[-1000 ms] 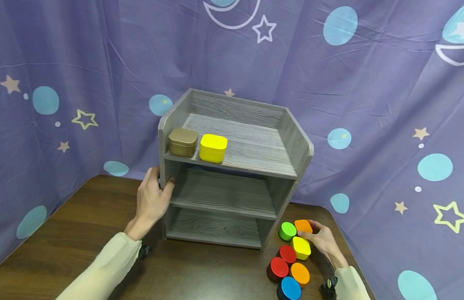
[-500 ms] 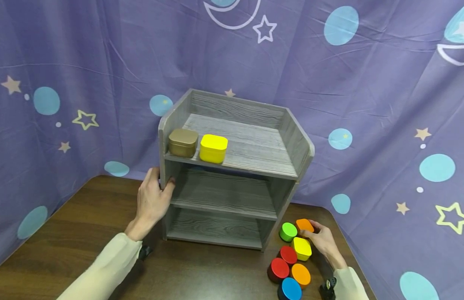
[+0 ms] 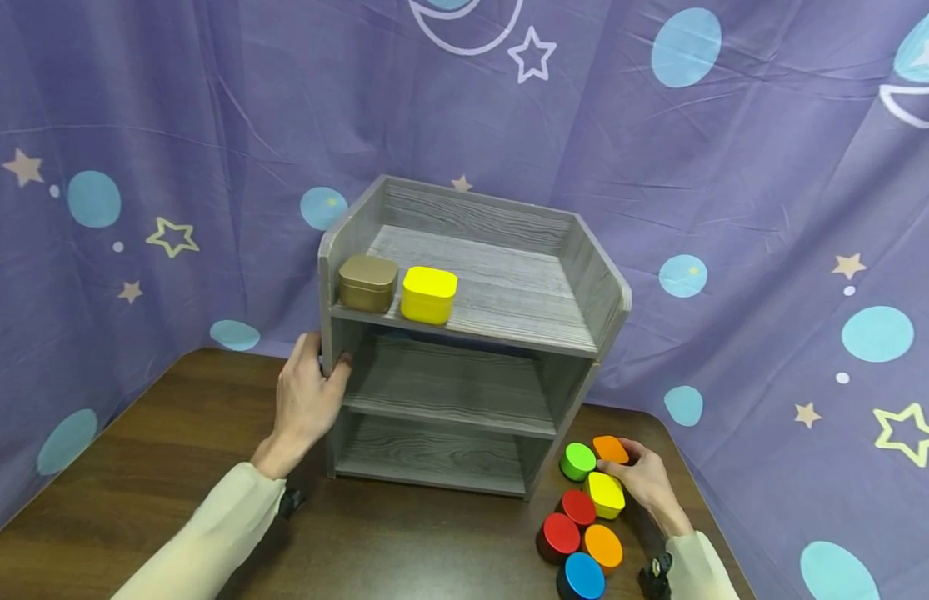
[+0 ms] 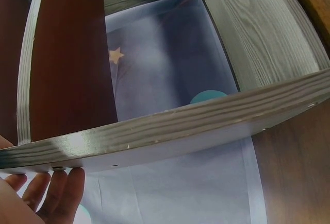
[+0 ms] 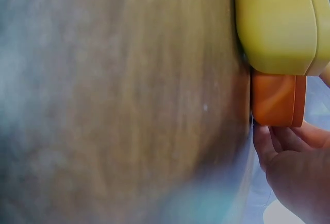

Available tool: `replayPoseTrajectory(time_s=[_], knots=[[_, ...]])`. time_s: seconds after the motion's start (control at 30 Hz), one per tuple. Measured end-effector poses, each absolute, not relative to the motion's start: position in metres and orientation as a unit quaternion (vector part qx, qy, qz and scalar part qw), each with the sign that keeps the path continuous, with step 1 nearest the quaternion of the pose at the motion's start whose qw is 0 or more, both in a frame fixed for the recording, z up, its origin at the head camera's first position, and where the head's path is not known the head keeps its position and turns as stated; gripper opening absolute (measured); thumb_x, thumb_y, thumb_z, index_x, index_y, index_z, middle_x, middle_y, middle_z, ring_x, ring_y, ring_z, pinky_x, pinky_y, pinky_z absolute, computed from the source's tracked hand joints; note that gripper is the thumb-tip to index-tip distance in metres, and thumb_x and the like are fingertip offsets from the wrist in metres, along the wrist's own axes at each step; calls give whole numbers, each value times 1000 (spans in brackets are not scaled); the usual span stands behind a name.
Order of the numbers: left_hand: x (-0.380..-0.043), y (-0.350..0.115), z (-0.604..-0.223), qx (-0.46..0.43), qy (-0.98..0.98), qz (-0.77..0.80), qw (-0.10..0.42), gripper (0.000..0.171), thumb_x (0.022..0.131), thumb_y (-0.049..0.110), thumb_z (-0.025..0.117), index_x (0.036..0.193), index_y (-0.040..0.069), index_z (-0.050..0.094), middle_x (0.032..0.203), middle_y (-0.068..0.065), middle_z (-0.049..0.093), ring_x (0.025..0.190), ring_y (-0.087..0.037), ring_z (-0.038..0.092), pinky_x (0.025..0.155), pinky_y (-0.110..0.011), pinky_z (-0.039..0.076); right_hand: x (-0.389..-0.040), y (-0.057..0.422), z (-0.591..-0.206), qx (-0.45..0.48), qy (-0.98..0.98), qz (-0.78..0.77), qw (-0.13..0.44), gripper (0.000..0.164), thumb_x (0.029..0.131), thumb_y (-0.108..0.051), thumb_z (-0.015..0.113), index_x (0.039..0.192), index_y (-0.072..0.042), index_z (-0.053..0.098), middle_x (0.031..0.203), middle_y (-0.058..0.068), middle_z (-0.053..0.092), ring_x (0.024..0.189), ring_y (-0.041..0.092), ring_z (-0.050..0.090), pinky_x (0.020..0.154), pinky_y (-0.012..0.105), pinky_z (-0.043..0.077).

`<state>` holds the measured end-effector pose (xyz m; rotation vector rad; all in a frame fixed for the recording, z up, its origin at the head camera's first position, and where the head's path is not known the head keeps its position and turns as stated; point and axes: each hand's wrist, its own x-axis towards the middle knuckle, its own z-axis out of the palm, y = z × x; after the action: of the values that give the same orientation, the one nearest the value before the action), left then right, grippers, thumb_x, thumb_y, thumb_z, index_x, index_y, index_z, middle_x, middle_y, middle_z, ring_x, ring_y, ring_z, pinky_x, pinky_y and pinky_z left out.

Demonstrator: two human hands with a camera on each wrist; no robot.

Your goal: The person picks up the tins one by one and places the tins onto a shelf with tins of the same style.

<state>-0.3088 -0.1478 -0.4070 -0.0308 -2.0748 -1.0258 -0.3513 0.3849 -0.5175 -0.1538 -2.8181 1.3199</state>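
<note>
My left hand (image 3: 307, 396) grips the left side panel of a grey wooden shelf unit (image 3: 501, 283), thumb on the inner face. In the left wrist view its fingers (image 4: 72, 193) lie along the panel's (image 4: 180, 118) outer side. At the right, my right hand (image 3: 647, 479) holds an orange rounded-square tin (image 3: 610, 450) between thumb and fingers. The tin (image 5: 276, 100) is low at the table in the right wrist view, its far side hidden by the hand. Just in front of it stands a yellow rounded-square tin (image 3: 605, 494), with a green round tin (image 3: 578, 461) to its left.
Two red round tins (image 3: 560, 536), an orange round tin (image 3: 602, 546) and a blue round tin (image 3: 582, 577) cluster nearer on the brown table (image 3: 404, 542). On the top shelf sit a gold tin (image 3: 368, 283) and a yellow tin (image 3: 429, 295). A purple patterned curtain (image 3: 284, 100) hangs behind.
</note>
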Motion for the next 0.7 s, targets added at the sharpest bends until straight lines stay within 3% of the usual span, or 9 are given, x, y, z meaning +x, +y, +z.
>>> replayPoseTrajectory(time_s=[0.43,0.57,0.7], knots=[[-310,-148,-407,-13,-818,-411,404,27,95,14,70,114,-3,62,104,-22,64,93,-53,65,79,-65,47,-347,386,-511,-67,-907,416,27,73,98,-28,80,154,9,50,150,34,59,126,43,64,113,55,54],[-310,-149,-407,-12,-818,-411,403,29,95,14,70,116,-3,63,107,-23,65,96,-54,66,81,-66,47,-344,387,-501,-57,-910,408,37,71,98,-28,80,153,7,52,148,32,62,124,40,65,103,38,58],[-310,-149,-407,-10,-818,-410,403,28,95,14,70,116,-3,63,106,-23,65,95,-54,65,80,-66,47,-339,386,-488,-44,-907,416,48,68,98,-26,81,151,6,55,145,30,64,120,35,66,89,17,53]])
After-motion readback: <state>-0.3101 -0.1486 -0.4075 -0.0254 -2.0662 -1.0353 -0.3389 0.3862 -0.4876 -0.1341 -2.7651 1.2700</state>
